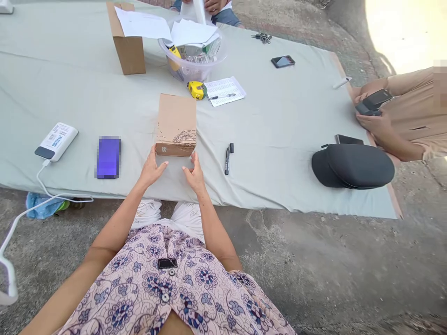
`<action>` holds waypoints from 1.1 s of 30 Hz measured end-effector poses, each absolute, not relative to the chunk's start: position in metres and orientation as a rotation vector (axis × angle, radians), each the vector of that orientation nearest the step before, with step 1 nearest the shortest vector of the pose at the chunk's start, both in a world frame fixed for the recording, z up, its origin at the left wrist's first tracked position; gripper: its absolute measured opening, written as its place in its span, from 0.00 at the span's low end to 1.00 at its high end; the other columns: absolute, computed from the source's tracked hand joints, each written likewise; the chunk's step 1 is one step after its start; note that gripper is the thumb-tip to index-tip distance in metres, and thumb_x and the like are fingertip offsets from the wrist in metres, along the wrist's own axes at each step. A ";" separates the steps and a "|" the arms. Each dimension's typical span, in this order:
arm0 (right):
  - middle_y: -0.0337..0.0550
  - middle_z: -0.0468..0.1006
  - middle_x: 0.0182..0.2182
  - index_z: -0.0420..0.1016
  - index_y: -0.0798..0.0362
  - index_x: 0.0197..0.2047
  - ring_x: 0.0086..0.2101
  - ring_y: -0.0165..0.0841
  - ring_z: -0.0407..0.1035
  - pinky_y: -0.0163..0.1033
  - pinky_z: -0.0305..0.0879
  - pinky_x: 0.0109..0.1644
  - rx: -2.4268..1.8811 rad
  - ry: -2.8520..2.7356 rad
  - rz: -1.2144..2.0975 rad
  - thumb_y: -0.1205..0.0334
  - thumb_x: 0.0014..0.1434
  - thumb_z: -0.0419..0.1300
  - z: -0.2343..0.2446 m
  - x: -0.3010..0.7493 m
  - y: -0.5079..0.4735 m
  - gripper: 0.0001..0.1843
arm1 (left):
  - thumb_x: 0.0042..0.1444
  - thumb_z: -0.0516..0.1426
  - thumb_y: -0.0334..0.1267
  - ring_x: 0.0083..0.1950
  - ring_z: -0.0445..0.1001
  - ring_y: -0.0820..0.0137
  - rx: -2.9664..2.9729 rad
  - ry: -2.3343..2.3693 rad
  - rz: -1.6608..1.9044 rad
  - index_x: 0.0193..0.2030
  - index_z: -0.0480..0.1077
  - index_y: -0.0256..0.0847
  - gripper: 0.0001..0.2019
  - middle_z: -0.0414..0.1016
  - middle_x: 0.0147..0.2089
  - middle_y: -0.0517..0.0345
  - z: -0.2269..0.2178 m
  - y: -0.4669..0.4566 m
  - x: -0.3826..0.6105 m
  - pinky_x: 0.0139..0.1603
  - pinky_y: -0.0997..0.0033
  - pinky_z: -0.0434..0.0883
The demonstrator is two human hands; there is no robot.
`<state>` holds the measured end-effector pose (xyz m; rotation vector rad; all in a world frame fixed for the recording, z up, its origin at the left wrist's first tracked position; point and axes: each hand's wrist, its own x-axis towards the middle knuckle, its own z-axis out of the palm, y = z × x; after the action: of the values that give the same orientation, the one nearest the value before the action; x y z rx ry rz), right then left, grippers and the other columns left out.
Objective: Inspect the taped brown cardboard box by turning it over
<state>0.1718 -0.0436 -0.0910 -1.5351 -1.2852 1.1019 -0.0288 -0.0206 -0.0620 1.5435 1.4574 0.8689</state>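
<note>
A small brown cardboard box [176, 118] lies on the cloth-covered table in front of me, with dark scribbled lines on its top near the front edge. My left hand [152, 170] is at the box's near left corner, fingertips against or very close to it, thumb spread away. At the near right corner is my right hand [194, 175], its fingers stretched and thumb apart. Neither hand is wrapped round the box. To the right of my right hand lies a black marker [227, 160]. A pixelated purple rectangular object [108, 157] is left of my left hand.
Beyond the box are a yellow tape measure [197, 90], a written sheet [226, 90] with a pen, a plastic basin [195, 70] and a taller carton [131, 53]. A power bank [57, 139] trails a white cable. A black case [354, 165] sits near another person's hands [379, 123].
</note>
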 end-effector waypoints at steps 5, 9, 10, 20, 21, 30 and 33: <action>0.60 0.60 0.72 0.47 0.49 0.75 0.67 0.49 0.61 0.56 0.70 0.61 -1.494 -1.243 1.088 0.41 0.57 0.62 -0.089 0.174 -0.054 0.50 | 0.57 0.58 0.40 0.71 0.67 0.54 1.618 1.488 0.916 0.71 0.56 0.38 0.35 0.67 0.69 0.38 -0.051 -0.030 -0.028 0.70 0.48 0.65; 0.57 0.68 0.67 0.53 0.47 0.73 0.64 0.44 0.65 0.54 0.70 0.60 -1.487 -1.227 0.980 0.45 0.59 0.61 -0.067 0.180 -0.066 0.43 | 0.58 0.58 0.41 0.63 0.74 0.56 1.663 1.592 0.989 0.67 0.63 0.39 0.30 0.76 0.61 0.42 -0.032 -0.040 -0.029 0.64 0.51 0.71; 0.56 0.70 0.66 0.54 0.46 0.72 0.64 0.43 0.66 0.53 0.70 0.60 -1.480 -1.229 0.933 0.46 0.60 0.61 -0.059 0.181 -0.068 0.41 | 0.58 0.58 0.41 0.62 0.75 0.56 1.672 1.623 1.021 0.67 0.63 0.39 0.29 0.77 0.59 0.43 -0.026 -0.043 -0.028 0.63 0.52 0.71; 0.52 0.75 0.57 0.65 0.47 0.64 0.56 0.38 0.72 0.48 0.71 0.58 -1.327 -1.238 0.609 0.49 0.63 0.60 0.007 0.182 -0.081 0.29 | 0.64 0.57 0.44 0.57 0.75 0.61 1.974 1.538 1.455 0.64 0.66 0.39 0.23 0.76 0.56 0.45 0.030 -0.065 -0.018 0.60 0.58 0.72; 0.52 0.75 0.56 0.65 0.47 0.64 0.56 0.38 0.72 0.48 0.71 0.58 -1.321 -1.240 0.595 0.49 0.63 0.60 0.010 0.182 -0.081 0.28 | 0.64 0.57 0.44 0.57 0.75 0.61 1.977 1.535 1.473 0.64 0.66 0.39 0.23 0.76 0.56 0.46 0.032 -0.066 -0.017 0.60 0.58 0.72; 0.48 0.72 0.48 0.72 0.48 0.51 0.51 0.38 0.69 0.45 0.71 0.49 -1.382 -1.340 0.307 0.48 0.64 0.58 0.021 0.170 -0.066 0.17 | 0.63 0.56 0.53 0.59 0.69 0.57 1.963 1.665 1.443 0.61 0.66 0.39 0.25 0.68 0.55 0.41 0.022 -0.051 -0.001 0.57 0.56 0.72; 0.46 0.70 0.44 0.69 0.49 0.46 0.49 0.38 0.67 0.44 0.70 0.46 -1.432 -1.316 0.212 0.42 0.61 0.61 0.021 0.161 -0.059 0.20 | 0.61 0.58 0.56 0.59 0.68 0.56 1.959 1.727 1.485 0.57 0.65 0.40 0.26 0.66 0.54 0.42 0.018 -0.045 0.006 0.59 0.52 0.70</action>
<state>0.1615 -0.0593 0.0206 -1.4319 -1.3163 0.2122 0.0055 -0.0451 0.0181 1.9591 1.7275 1.4851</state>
